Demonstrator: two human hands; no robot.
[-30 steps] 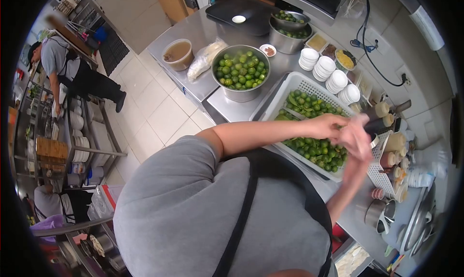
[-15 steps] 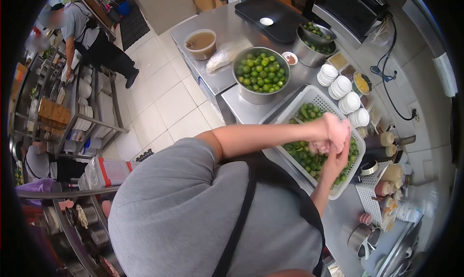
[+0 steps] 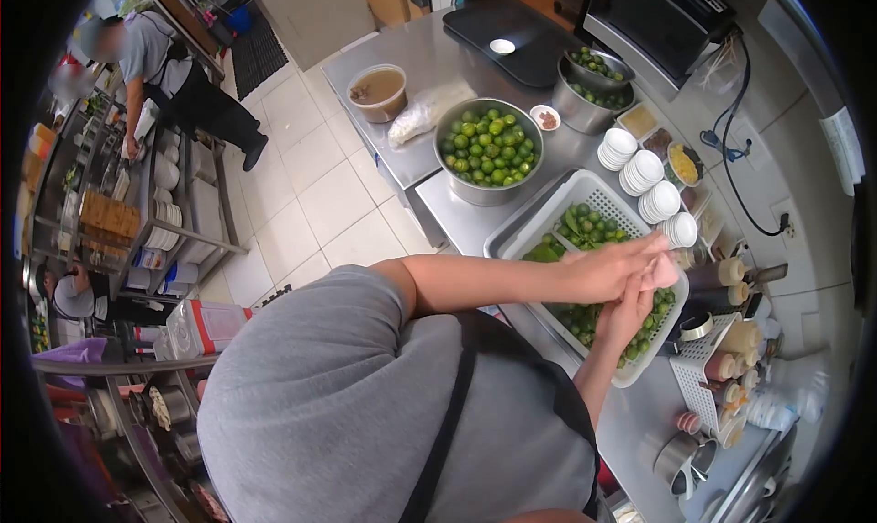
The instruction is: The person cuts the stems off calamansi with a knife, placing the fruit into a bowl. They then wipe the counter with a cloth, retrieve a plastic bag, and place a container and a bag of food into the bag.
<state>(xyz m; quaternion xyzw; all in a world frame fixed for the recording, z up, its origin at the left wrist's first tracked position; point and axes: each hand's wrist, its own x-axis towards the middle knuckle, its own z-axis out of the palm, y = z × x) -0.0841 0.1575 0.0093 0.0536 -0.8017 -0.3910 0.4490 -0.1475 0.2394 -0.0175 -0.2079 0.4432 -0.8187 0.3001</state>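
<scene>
Steel worktop [image 3: 449, 218] on the right bore a white perforated basket [image 3: 559, 201] of small green limes [image 3: 594, 226], which lay directly beneath the joined hands, left hand [image 3: 607, 267] atop right hand [image 3: 639, 296], both curled, any hold on a lime impossible to tell.

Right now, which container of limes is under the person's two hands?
The white slotted basket: the left hand and right hand meet over it. The large steel bowl and the smaller steel bowl stand farther along the counter.
</scene>
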